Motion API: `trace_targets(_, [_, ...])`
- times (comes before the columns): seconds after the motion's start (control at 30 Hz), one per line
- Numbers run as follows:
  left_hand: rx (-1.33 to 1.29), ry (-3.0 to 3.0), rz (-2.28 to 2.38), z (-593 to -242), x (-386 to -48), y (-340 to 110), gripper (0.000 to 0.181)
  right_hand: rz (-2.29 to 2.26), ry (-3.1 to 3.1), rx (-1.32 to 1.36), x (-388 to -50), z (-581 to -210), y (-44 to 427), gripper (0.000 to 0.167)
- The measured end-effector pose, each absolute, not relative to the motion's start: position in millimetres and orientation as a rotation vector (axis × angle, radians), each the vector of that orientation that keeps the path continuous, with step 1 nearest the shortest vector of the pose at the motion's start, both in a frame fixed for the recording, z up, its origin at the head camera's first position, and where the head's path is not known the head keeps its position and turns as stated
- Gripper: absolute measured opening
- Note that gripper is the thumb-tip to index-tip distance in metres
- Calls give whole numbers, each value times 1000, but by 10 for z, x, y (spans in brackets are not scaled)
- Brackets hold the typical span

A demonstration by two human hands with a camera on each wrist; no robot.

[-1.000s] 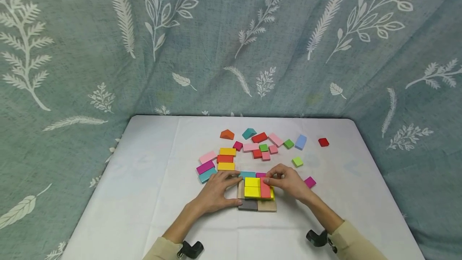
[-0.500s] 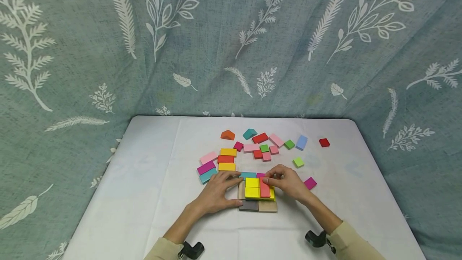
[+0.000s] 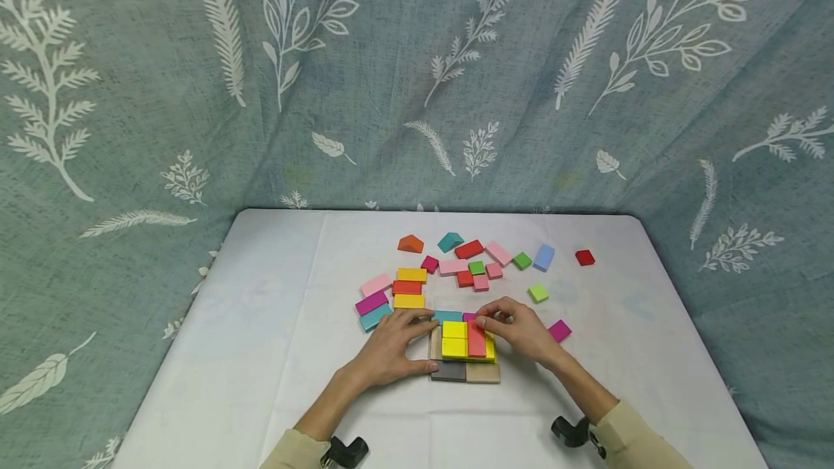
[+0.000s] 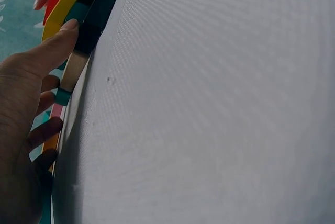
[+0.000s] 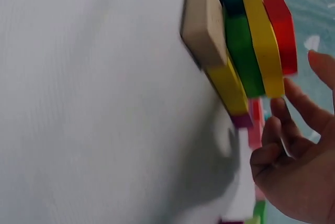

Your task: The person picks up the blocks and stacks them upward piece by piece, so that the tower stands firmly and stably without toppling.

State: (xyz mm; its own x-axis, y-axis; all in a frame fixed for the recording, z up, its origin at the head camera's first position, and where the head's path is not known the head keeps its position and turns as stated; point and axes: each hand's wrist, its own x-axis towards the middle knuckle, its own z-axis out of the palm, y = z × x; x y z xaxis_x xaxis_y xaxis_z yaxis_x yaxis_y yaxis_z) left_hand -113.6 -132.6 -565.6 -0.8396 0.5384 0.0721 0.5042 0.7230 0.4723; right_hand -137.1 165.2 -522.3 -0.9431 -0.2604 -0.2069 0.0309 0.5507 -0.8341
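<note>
A low stack of coloured blocks stands near the table's middle. Its top shows yellow blocks [image 3: 455,347] with a red block [image 3: 476,342] lying on their right part. Lower down are a dark grey block [image 3: 448,372], a wood-coloured block [image 3: 483,373] and a green block [image 5: 243,51]. My left hand [image 3: 389,346] rests at the stack's left side, thumb towards the front, fingers spread towards the back. My right hand [image 3: 521,328] is at the red block's far right corner. In the right wrist view its index fingertip touches the block edge, while the thumb stands apart.
Red and yellow blocks [image 3: 408,287] lie in a column left of the stack, beside pink, magenta and teal ones [image 3: 373,318]. Several blocks scatter behind, including an orange one [image 3: 410,243] and a blue one [image 3: 544,257]. A magenta block [image 3: 559,331] lies near my right wrist.
The red block has slid slightly left on the yellow blocks. My right thumb has shifted to the red block's far edge. The left hand has hardly moved.
</note>
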Motion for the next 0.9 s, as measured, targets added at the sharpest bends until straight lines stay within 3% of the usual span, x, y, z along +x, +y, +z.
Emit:
trace_targets(0.2, [868, 2848, 744, -5647, -1139, -1327, 79, -1178, 2544, -371, -1394, -5185, 1873, 49])
trace_targets(0.4, [873, 2845, 732, -5639, -1145, -1328, 79, -964, 2467, -528, -1294, -5173, 2006, 99])
trace_targets(0.47, [870, 2846, 731, -5636, -1143, -1330, 79, -899, 2469, -557, -1268, -5194, 1993, 108])
trace_targets(0.9, [881, 2838, 747, -5598, -1161, -1336, 76, -720, 2591, -597, -1238, -5279, 1912, 107])
